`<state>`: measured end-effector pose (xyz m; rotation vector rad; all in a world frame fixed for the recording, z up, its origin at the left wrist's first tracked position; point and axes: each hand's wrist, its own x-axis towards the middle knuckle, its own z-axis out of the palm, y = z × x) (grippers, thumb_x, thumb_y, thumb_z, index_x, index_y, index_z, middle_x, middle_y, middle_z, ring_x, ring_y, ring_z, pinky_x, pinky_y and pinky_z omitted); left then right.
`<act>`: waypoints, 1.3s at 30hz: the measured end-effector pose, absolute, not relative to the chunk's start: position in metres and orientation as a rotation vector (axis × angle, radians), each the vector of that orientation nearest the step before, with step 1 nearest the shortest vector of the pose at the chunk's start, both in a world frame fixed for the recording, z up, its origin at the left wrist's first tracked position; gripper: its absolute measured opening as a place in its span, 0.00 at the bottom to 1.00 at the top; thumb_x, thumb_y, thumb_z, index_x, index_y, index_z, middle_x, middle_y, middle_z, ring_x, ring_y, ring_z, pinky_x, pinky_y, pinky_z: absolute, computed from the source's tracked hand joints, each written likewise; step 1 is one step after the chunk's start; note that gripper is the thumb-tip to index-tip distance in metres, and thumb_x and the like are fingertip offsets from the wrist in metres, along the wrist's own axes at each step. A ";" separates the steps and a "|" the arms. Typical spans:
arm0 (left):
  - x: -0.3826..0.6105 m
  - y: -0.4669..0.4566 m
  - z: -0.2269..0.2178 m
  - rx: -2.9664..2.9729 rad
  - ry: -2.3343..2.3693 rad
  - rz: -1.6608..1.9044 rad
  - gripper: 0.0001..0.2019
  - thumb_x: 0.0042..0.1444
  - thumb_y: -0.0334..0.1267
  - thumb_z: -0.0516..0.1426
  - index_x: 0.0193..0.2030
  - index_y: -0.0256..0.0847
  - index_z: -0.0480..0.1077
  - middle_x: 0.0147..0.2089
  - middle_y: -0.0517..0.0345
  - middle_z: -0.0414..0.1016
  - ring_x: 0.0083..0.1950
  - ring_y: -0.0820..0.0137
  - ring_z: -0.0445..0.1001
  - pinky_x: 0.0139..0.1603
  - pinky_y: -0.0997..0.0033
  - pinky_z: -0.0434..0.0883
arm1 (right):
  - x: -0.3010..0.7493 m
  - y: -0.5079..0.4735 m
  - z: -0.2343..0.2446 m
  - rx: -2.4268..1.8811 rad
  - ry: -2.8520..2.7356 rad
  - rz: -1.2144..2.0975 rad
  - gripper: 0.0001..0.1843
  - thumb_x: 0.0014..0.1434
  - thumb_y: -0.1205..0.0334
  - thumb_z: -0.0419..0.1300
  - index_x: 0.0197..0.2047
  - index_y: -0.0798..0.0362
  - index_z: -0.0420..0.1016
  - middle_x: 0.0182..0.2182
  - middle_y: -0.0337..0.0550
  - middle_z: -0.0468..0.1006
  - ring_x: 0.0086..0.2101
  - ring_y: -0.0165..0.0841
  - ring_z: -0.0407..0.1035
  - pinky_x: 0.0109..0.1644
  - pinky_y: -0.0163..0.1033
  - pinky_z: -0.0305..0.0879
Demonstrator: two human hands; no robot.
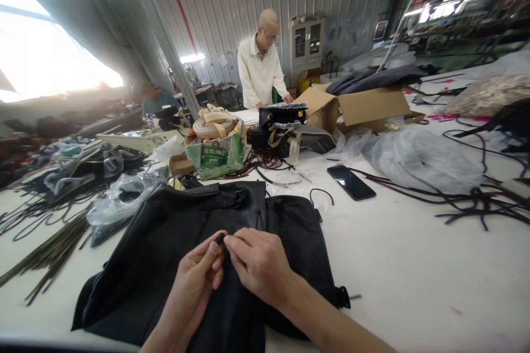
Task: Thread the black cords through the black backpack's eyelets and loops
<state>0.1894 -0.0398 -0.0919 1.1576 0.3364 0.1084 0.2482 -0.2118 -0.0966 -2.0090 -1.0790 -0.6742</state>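
A black bag (165,253) lies flat on the white table (406,265) right in front of me. My left hand (199,273) and my right hand (259,262) meet over its middle. Both pinch a small black part (221,239) on the bag, probably a zipper pull or cord end; it is too small to name surely. The fingers of both hands are closed around it.
A black phone (351,182) lies beyond the bag. Dark cords (467,198), clear plastic bags (418,157), an open cardboard box (368,105), a green box of straps (215,151) and black bags crowd the far table. A person in a white shirt (260,74) stands behind it.
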 end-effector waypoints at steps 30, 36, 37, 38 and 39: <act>0.184 -0.048 -0.096 1.439 0.286 0.250 0.31 0.57 0.54 0.76 0.59 0.33 0.83 0.25 0.63 0.71 0.23 0.75 0.67 0.24 0.78 0.65 | 0.247 -0.213 -0.094 -2.093 -1.136 -0.796 0.11 0.78 0.65 0.54 0.46 0.53 0.78 0.36 0.42 0.80 0.36 0.37 0.71 0.40 0.46 0.62; 0.184 -0.043 -0.102 1.549 0.294 0.299 0.31 0.59 0.55 0.73 0.61 0.33 0.83 0.25 0.62 0.71 0.23 0.74 0.66 0.23 0.77 0.65 | 0.249 -0.211 -0.096 -2.217 -1.265 -0.802 0.11 0.79 0.67 0.54 0.51 0.56 0.78 0.36 0.45 0.80 0.36 0.39 0.70 0.40 0.48 0.62; 0.184 -0.042 -0.102 1.554 0.298 0.308 0.31 0.59 0.55 0.73 0.61 0.33 0.83 0.25 0.62 0.71 0.23 0.74 0.66 0.23 0.77 0.65 | 0.248 -0.210 -0.096 -2.237 -1.285 -0.798 0.11 0.78 0.67 0.54 0.54 0.58 0.78 0.37 0.46 0.80 0.37 0.40 0.70 0.40 0.48 0.62; 0.184 -0.042 -0.102 1.555 0.302 0.319 0.31 0.59 0.56 0.73 0.60 0.34 0.83 0.25 0.62 0.71 0.22 0.74 0.66 0.22 0.77 0.65 | 0.248 -0.209 -0.096 -2.250 -1.299 -0.789 0.12 0.78 0.67 0.55 0.57 0.59 0.77 0.39 0.47 0.81 0.37 0.40 0.71 0.40 0.49 0.63; 0.184 -0.042 -0.102 1.555 0.308 0.331 0.31 0.58 0.56 0.74 0.60 0.34 0.83 0.24 0.63 0.71 0.22 0.74 0.66 0.22 0.77 0.65 | 0.248 -0.209 -0.096 -2.251 -1.307 -0.775 0.14 0.77 0.67 0.55 0.60 0.60 0.76 0.40 0.48 0.81 0.38 0.41 0.71 0.41 0.49 0.63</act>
